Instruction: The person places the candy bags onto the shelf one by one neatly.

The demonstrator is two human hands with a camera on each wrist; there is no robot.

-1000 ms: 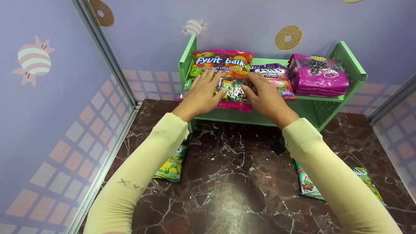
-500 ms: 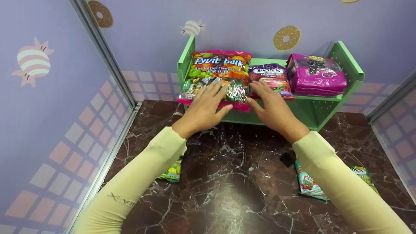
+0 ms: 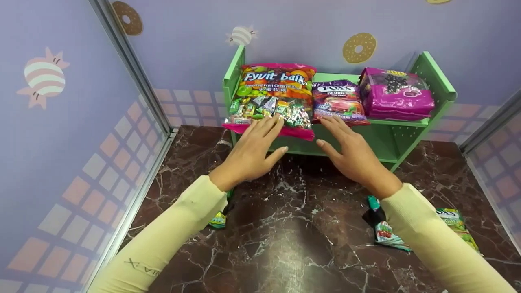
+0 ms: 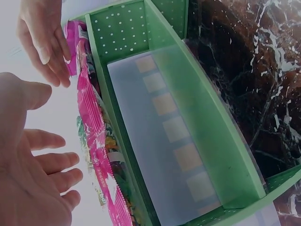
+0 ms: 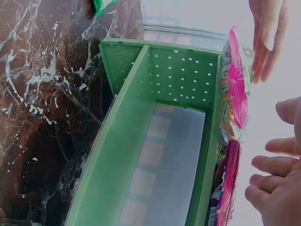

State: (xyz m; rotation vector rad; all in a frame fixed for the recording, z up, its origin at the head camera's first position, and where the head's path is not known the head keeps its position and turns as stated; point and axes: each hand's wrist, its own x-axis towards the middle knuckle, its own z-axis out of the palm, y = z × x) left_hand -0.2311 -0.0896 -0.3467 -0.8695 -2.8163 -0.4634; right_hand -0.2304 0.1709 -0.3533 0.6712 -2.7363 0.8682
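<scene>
Head view: left hand (image 3: 250, 156) at the pink lower seam of the Fyvit baik bag (image 3: 276, 83), fingers extended, gripping nothing; right hand (image 3: 352, 152) at the lower edge of the Fox's Berries bag (image 3: 338, 101), fingers likewise extended, thumb held apart, nothing gripped. Fyvit baik bag face up on top of the green shelf (image 3: 439, 79), at the left end, lower seam past the front edge; Fox's Berries bag just beside, purple pack (image 3: 399, 95) beyond. On the marble floor (image 3: 244, 264), partly behind sleeves (image 3: 175, 228): yellow-green bag (image 3: 218, 220), teal-edged bag (image 3: 386, 235), green bag (image 3: 452, 219). Handling, by judgement: better to press the slick film evenly with flat fingers than to pinch; ease overhang inward, then lift straight off so as not to drag the seam forward. Left wrist view: left fingers loosely bent, apparently clear of the pink seam. Right wrist view: right fingers relaxed, apparently clear of the Fox's Berries bag; left hand in view farther off. Against half a second ago: both hands drawn back toward the near side, more of both bags uncovered; same places on the shelf for all three packs
</scene>
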